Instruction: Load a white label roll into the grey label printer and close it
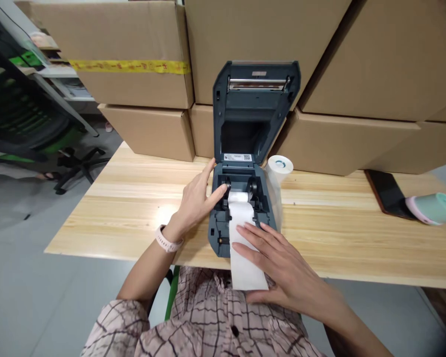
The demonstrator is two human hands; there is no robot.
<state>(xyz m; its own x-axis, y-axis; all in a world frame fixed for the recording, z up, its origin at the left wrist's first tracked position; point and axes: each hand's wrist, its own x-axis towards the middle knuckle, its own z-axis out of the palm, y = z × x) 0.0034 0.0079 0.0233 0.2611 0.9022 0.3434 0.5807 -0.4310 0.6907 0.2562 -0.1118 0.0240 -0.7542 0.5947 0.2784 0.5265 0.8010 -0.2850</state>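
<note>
A printer (219, 225) stood open on the counter (330, 238).
Left hand (196, 198), thumb spread, rested at its left edge; right hand (280, 265) lay flat over the paper strip (241, 215).

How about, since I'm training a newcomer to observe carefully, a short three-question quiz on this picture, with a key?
1. Multiple choice: what lies under the fingers of the right hand?
A) a phone
B) the white paper strip
C) a cardboard box

2. True or false: the lid of the dark printer stands open.

3. Fill in the blank: the pale pink wristband is worn on the person's ____ wrist.

Key: 1. B; 2. true; 3. left
</note>
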